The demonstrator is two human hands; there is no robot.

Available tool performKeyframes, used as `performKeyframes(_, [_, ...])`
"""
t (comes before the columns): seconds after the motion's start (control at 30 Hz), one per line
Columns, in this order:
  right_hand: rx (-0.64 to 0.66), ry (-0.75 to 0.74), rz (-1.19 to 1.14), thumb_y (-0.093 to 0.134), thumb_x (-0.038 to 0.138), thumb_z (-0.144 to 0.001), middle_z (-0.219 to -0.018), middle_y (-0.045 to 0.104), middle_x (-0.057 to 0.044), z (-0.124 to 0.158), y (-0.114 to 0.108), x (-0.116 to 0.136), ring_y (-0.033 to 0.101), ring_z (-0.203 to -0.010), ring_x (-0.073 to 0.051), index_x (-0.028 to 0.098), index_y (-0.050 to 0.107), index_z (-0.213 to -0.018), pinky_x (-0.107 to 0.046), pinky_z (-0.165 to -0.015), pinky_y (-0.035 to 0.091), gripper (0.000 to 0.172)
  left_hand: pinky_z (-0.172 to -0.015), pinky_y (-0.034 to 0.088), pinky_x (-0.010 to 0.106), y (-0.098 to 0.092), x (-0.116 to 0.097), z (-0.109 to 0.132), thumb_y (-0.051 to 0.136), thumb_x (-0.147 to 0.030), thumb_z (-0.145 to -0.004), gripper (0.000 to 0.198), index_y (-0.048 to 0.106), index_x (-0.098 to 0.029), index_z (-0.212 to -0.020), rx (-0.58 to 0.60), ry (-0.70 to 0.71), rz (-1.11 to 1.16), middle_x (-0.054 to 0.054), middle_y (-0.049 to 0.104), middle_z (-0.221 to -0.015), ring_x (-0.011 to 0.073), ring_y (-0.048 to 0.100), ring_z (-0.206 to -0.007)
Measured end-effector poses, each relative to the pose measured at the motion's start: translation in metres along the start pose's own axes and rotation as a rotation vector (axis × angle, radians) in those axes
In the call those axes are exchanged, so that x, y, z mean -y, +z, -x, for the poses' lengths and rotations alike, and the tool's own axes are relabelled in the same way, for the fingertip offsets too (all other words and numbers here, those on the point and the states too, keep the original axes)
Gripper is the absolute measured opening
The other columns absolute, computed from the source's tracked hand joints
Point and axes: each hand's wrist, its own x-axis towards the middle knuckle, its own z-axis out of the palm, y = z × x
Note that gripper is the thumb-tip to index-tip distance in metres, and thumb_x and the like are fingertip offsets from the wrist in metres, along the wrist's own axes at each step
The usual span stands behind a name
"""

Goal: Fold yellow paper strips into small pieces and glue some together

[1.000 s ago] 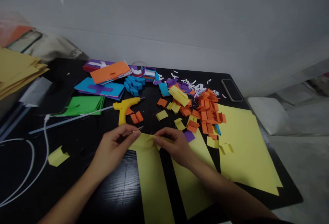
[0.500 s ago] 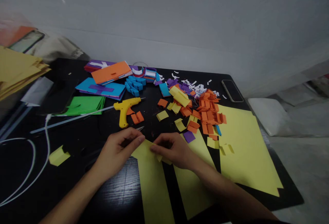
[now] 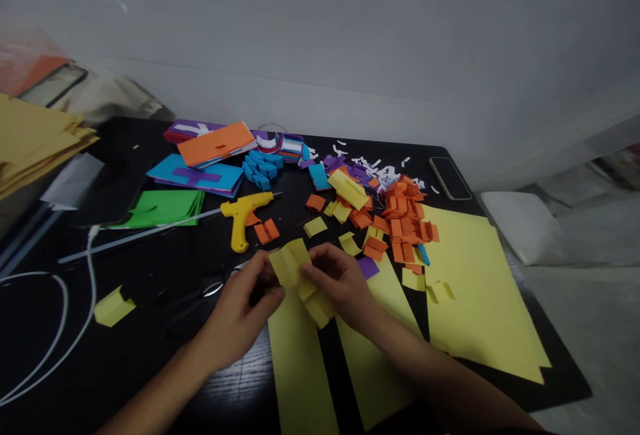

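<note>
A creased piece of yellow paper (image 3: 293, 265) is held up in the middle of the head view, bent into several folds. My right hand (image 3: 345, 282) pinches its right side between thumb and fingers. My left hand (image 3: 245, 315) is closed at the paper's left edge, fingertips partly behind it and thumb by its lower edge. Beneath the hands lie a long yellow strip (image 3: 303, 375) and a wider yellow sheet (image 3: 375, 362). Scissors (image 3: 213, 288) with dark handles lie partly hidden behind my left wrist.
A yellow glue gun (image 3: 243, 218) lies beyond my left hand. Behind are stacked orange (image 3: 217, 144), blue and green folded papers. Orange folded pieces (image 3: 403, 212) and white scraps (image 3: 380, 172) are heaped right of centre. A phone (image 3: 450, 178) and large yellow sheets (image 3: 480, 288) lie right; a white cable (image 3: 93, 288) curls left.
The yellow paper has been raised and turned, so its folds now show. My left thumb has moved down from its top edge. More of the scissors is visible.
</note>
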Motion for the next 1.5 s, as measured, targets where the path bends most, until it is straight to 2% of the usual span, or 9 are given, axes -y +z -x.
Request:
performKeyframes(0.13, [0.021, 0.01, -0.13, 0.09, 0.032, -0.073, -0.087, 0.07, 0.002, 0.0, 0.003, -0.004, 0.067, -0.083, -0.014, 0.023, 0.065, -0.088, -0.027, -0.079, 0.051, 0.031, -0.08, 0.055, 0.032, 0.007, 0.006, 0.001, 0.065, -0.035, -0.096, 0.025, 0.061, -0.024, -0.118, -0.021, -0.055, -0.073, 0.005, 0.072, -0.109, 0.0207, 0.07, -0.092])
performKeyframes(0.3, [0.038, 0.031, -0.116, 0.092, 0.034, -0.07, -0.094, 0.074, -0.001, 0.001, 0.005, -0.005, 0.069, -0.091, -0.018, 0.023, 0.066, -0.092, -0.031, -0.086, 0.053, 0.036, -0.068, 0.052, 0.027, 0.009, 0.005, -0.002, 0.065, -0.037, -0.094, 0.017, 0.067, -0.021, -0.101, -0.124, -0.049, -0.166, 0.001, 0.072, -0.086, 0.017, 0.067, -0.074])
performKeyframes(0.4, [0.045, 0.044, -0.042, 0.09, 0.039, -0.071, -0.091, 0.074, -0.001, 0.002, 0.005, -0.003, 0.068, -0.086, -0.018, 0.022, 0.067, -0.09, -0.032, -0.083, 0.054, 0.034, -0.064, 0.051, 0.025, 0.007, 0.001, -0.003, 0.066, -0.036, -0.092, 0.015, 0.069, -0.021, -0.093, -0.17, -0.034, -0.206, 0.0, 0.07, -0.078, 0.0162, 0.065, -0.07])
performKeyframes(0.6, [0.076, 0.1, 0.063, 0.089, 0.042, -0.069, -0.082, 0.07, 0.0, 0.004, 0.005, 0.0, 0.066, -0.074, -0.017, 0.021, 0.063, -0.086, -0.028, -0.068, 0.054, 0.037, -0.065, 0.055, 0.025, 0.003, -0.002, -0.005, 0.073, -0.032, -0.083, 0.012, 0.072, -0.021, -0.088, -0.289, -0.006, -0.191, 0.001, 0.076, -0.083, 0.0173, 0.071, -0.074])
performKeyframes(0.8, [0.067, -0.03, 0.196, 0.079, 0.038, -0.084, -0.087, 0.072, -0.002, 0.004, -0.001, -0.002, 0.066, -0.078, -0.017, 0.021, 0.071, -0.096, -0.027, -0.068, 0.052, 0.023, -0.067, 0.056, 0.024, -0.002, -0.003, -0.007, 0.076, -0.035, -0.084, 0.014, 0.076, -0.021, -0.088, -0.144, -0.053, -0.17, 0.001, 0.077, -0.081, 0.0172, 0.073, -0.075])
performKeyframes(1.1, [0.059, -0.029, 0.213, 0.073, 0.022, -0.079, -0.081, 0.072, -0.001, -0.001, -0.004, 0.003, 0.063, -0.072, -0.015, 0.021, 0.075, -0.085, -0.026, -0.065, 0.047, 0.007, -0.073, 0.057, 0.025, -0.012, -0.009, -0.009, 0.07, -0.029, -0.089, 0.01, 0.078, -0.024, -0.091, -0.063, -0.044, -0.188, 0.001, 0.079, -0.087, 0.0175, 0.074, -0.082])
performKeyframes(1.27, [0.155, 0.013, 0.077, 0.078, 0.025, -0.077, -0.092, 0.074, -0.002, 0.002, -0.005, 0.006, 0.069, -0.086, -0.018, 0.021, 0.075, -0.091, -0.029, -0.076, 0.055, 0.015, -0.07, 0.056, 0.027, -0.014, -0.01, -0.009, 0.069, -0.026, -0.088, 0.012, 0.08, -0.024, -0.084, -0.063, 0.002, -0.224, 0.002, 0.08, -0.083, 0.0185, 0.074, -0.077])
performKeyframes(1.37, [0.181, 0.075, 0.078, 0.083, 0.036, -0.077, -0.093, 0.074, -0.003, 0.003, -0.004, 0.003, 0.071, -0.081, -0.017, 0.02, 0.075, -0.098, -0.031, -0.073, 0.059, 0.027, -0.068, 0.056, 0.026, -0.014, -0.008, -0.008, 0.068, -0.023, -0.089, 0.012, 0.08, -0.024, -0.085, -0.055, 0.078, -0.237, 0.003, 0.08, -0.085, 0.0188, 0.075, -0.077])
performKeyframes(1.5, [0.165, 0.113, 0.145, 0.084, 0.042, -0.078, -0.087, 0.075, -0.004, 0.003, -0.003, 0.001, 0.072, -0.072, -0.016, 0.018, 0.077, -0.096, -0.029, -0.068, 0.059, 0.031, -0.068, 0.056, 0.025, -0.017, -0.01, -0.007, 0.067, -0.023, -0.091, 0.011, 0.078, -0.023, -0.088, -0.023, 0.139, -0.278, 0.002, 0.079, -0.086, 0.0175, 0.075, -0.078])
